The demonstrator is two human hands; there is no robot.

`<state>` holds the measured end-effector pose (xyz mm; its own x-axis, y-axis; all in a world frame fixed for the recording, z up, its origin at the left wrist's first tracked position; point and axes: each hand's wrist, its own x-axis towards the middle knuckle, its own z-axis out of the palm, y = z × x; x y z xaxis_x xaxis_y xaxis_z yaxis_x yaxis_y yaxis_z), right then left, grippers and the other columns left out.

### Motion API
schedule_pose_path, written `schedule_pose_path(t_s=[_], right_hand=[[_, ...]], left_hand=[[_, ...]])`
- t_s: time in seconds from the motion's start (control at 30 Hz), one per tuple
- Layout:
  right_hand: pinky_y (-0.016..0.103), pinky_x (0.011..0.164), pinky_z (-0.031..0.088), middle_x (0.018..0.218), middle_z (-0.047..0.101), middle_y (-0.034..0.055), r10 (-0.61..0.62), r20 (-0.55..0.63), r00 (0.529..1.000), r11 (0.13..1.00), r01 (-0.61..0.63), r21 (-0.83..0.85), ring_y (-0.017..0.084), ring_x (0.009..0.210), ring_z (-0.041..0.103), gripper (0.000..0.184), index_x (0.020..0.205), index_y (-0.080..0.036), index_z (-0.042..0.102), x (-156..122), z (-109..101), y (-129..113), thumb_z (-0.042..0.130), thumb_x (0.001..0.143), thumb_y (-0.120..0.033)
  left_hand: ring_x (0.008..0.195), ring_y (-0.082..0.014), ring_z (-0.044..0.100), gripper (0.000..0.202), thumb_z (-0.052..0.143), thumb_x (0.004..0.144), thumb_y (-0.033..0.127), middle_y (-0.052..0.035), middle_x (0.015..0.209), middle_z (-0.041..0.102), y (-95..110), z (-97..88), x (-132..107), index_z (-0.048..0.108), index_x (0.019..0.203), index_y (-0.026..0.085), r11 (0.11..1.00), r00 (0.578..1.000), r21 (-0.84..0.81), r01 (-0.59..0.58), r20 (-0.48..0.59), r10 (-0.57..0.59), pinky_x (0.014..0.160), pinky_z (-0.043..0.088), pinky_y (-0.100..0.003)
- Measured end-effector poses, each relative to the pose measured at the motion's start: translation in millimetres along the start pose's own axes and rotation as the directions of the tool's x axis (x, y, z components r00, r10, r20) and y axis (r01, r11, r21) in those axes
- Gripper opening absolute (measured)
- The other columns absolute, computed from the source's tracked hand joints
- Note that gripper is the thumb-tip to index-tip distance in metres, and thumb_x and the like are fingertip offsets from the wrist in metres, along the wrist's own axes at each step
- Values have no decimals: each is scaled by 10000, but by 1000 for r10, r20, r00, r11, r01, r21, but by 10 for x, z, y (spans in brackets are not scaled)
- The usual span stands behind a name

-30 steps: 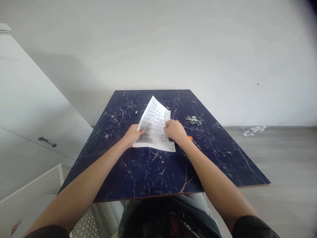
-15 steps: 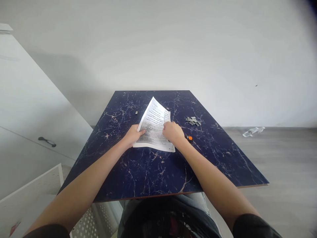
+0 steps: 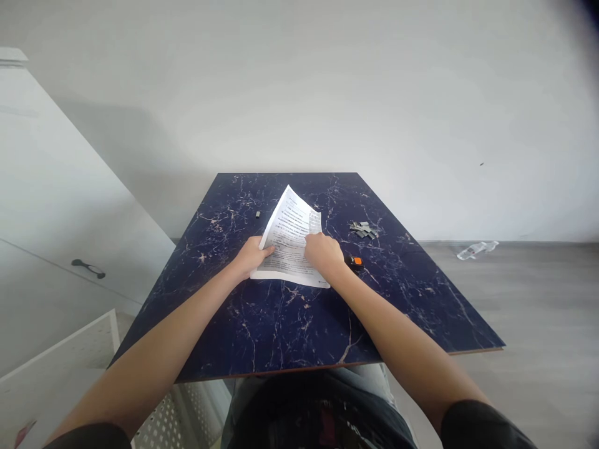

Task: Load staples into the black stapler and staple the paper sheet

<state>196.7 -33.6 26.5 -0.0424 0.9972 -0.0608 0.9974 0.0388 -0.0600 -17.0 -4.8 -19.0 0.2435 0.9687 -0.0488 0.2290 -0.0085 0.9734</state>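
Note:
A sheaf of printed paper (image 3: 290, 259) is held up at a slant over the middle of the dark blue marbled table (image 3: 299, 337). My left hand (image 3: 251, 255) grips its left edge, thumb lying on the printed face. At the right side, my right hand (image 3: 324, 254) is closed on the sheaf, its curled fingers over the print; the fingertips are hidden. Just right of that hand lies a small black-and-orange object (image 3: 356, 262), partly covered by it. Farther right is a pile of small flat metal-grey pieces (image 3: 363, 230). One similar piece (image 3: 258, 214) lies alone left of the paper.
A white cabinet with a dark handle (image 3: 88, 269) stands at the left. Beyond the table's far edge rises a pale wall (image 3: 299, 87). Clear plastic packaging (image 3: 477, 250) lies on the grey floor at the right. White perforated bins (image 3: 163, 418) are below left.
My right hand has shifted slightly left on the paper, showing more of the black-and-orange object. The left hand keeps its grip, and the view has moved a little.

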Motion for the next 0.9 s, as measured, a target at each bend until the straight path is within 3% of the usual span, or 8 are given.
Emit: schedule_pose_path(t_s=[0.4,0.63,0.8,0.9], right_hand=[[320,748,494,977,689,178,-51,-42,998,998,49,-35,251,880,697,291,1015,-114,682,-7,50,-36,424,896,-49],[305,693,451,930,678,157,-7,-71,997,996,13,92,251,809,671,215,996,-145,677,38,48,74,483,914,-192],[269,615,362,747,634,89,55,-208,977,973,-6,231,201,691,591,185,791,-183,636,62,20,201,497,899,-243],[258,584,307,616,554,38,60,-226,972,947,16,322,171,633,519,189,659,-199,550,70,19,272,533,846,-223]], left_hand=[[1027,-337,684,516,815,671,515,-133,1090,755,-21,-10,14,758,1030,148,1000,1000,-5,2,9,-2,936,501,-447],[993,-337,693,494,822,661,495,-135,1045,760,31,6,-11,759,999,141,1000,1000,5,18,-5,-18,916,510,-457],[992,-339,695,470,822,659,489,-129,1030,763,18,-2,-1,756,968,142,999,1000,-22,26,1,-26,912,514,-462],[1008,-337,692,459,829,654,482,-125,1040,763,20,-9,-3,759,963,149,999,999,-27,33,1,-33,931,510,-467]])
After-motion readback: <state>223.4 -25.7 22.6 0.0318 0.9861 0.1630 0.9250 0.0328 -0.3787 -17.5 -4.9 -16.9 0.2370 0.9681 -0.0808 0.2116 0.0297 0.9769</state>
